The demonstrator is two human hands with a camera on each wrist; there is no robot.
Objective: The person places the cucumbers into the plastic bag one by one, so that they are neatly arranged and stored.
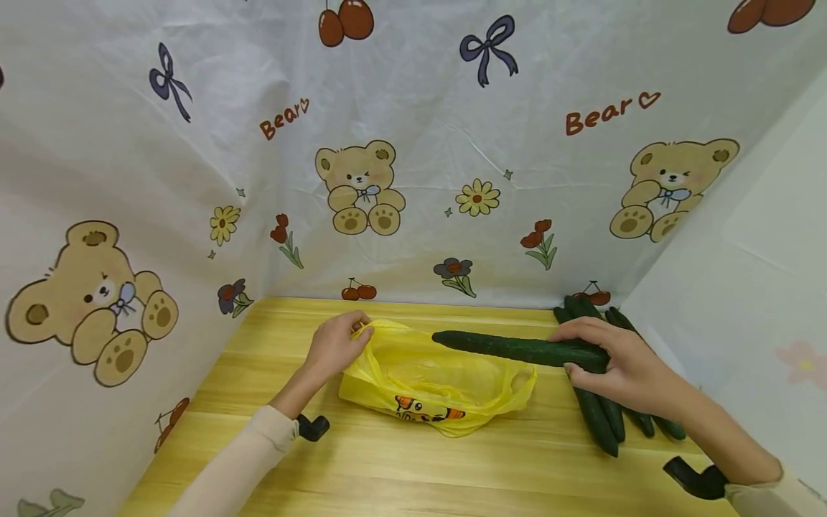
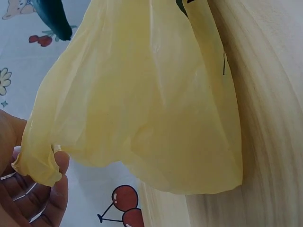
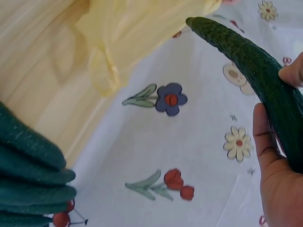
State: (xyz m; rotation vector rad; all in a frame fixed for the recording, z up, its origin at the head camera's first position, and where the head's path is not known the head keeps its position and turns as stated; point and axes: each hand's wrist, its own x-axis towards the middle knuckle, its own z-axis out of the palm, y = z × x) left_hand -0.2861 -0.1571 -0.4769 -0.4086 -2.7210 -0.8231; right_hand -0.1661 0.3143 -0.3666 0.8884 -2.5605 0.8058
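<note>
Nearest you, your pale sleeves (image 1: 232, 459) and the black wrist fittings (image 1: 313, 429) show over the wooden table (image 1: 388, 477). Your left hand (image 1: 337, 346) pinches the left rim of the yellow plastic bag (image 1: 484, 420). The left wrist view records what the head view hardly shows: a crumpled corner of plastic caught between your thumb and curled fingers. Only the head view shows the bag's mouth standing open and the cartoon print on its near side.

Your right hand (image 1: 629, 370) grips a dark green cucumber (image 1: 507, 348) near one end, thumb on one side, fingers on the other. The longer free part extends left beyond your fingertips; in the head view its tip appears over the bag's mouth. The right wrist view adds the cucumber's speckled skin.

Right of the bag, partly hidden by your right hand in the head view, a pile of cucumbers (image 1: 597, 424) lies on the table; the right wrist view shows rounded ends bunched together. Beyond stands white cloth (image 1: 420, 93) printed with bears, bows and flowers.
</note>
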